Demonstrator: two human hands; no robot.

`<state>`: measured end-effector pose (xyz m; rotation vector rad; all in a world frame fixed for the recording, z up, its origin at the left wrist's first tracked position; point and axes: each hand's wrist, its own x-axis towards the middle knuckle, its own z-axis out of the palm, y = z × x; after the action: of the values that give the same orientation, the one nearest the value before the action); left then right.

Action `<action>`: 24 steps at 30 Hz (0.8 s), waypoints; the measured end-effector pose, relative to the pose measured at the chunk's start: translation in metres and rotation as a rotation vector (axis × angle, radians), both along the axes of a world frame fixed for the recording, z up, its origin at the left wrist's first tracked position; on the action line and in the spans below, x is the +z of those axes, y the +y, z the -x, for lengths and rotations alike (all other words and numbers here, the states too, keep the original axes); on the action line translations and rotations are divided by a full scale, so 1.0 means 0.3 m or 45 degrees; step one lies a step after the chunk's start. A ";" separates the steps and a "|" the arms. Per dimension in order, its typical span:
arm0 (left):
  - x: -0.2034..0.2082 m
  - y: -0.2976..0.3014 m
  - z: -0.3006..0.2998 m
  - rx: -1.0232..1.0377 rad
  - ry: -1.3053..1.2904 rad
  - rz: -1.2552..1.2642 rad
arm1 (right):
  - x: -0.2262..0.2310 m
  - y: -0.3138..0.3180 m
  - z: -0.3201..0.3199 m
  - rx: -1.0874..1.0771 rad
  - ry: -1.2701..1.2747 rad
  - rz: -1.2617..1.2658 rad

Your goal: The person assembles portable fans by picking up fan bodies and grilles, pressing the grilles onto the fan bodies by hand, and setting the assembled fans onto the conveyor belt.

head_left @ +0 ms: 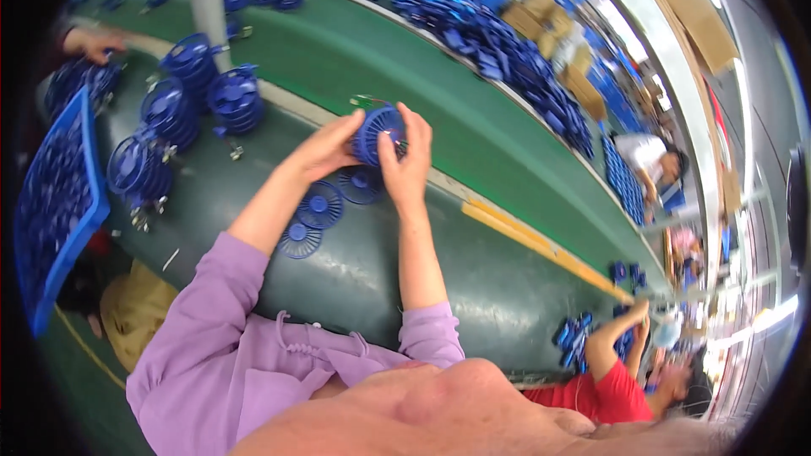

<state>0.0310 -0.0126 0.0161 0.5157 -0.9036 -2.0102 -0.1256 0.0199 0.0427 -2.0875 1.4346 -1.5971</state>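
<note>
Fingers of both my hands gripped the blue fan grille, hiding its rim (left side mostly); a blue crate held more blue parts.

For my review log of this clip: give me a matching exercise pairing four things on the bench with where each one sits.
Things:
1. Round blue grille
2. Blue crate
3. Loose blue discs
4. Stacks of blue grilles

Places:
A. At the bench's left edge
B. On the green top, under the hands
C. Between the left hand and the right hand
D. On the bench, left of the hands

Pairs: 1-C, 2-A, 3-B, 4-D
</note>
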 end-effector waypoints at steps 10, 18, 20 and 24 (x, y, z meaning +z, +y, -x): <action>-0.025 0.010 0.022 -0.018 0.516 -0.322 | -0.030 0.025 -0.069 0.238 0.321 -0.014; 0.034 0.096 0.114 0.812 -0.083 0.286 | -0.061 0.005 -0.110 0.465 -0.249 -0.204; 0.046 0.099 0.127 0.922 -0.214 0.452 | -0.070 -0.001 -0.107 0.481 -0.375 -0.309; 0.026 0.099 0.117 1.127 -0.353 0.709 | -0.059 -0.004 -0.132 0.577 -0.562 -0.360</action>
<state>-0.0041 0.0170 0.0238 0.7151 -1.0915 -0.8587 -0.0861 0.0187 0.0250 -1.6161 0.8979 -1.4462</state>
